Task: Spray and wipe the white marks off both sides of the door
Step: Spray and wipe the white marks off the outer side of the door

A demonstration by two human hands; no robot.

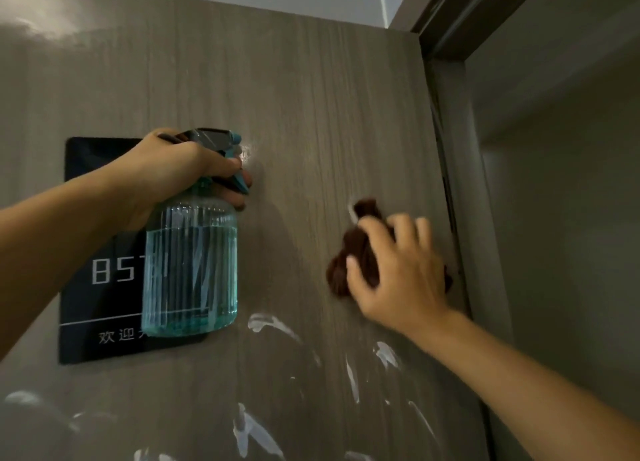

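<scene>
Several white marks (273,323) sit low on the door (311,114) beneath the brown cloth (356,249) the right hand (398,270) presses flat, so wiping high could miss them, while the left hand (180,169), gripping the spray bottle (190,270), might mist the black sign (100,252).

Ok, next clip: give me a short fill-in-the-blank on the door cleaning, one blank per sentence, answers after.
1. The left hand grips a spray bottle holding ____ liquid.
2. The right hand presses a ____ cloth against the door.
3. Most of the white marks lie ____ the cloth.
4. The bottle partly hides a black ____.

Answers: blue; brown; below; sign
</scene>
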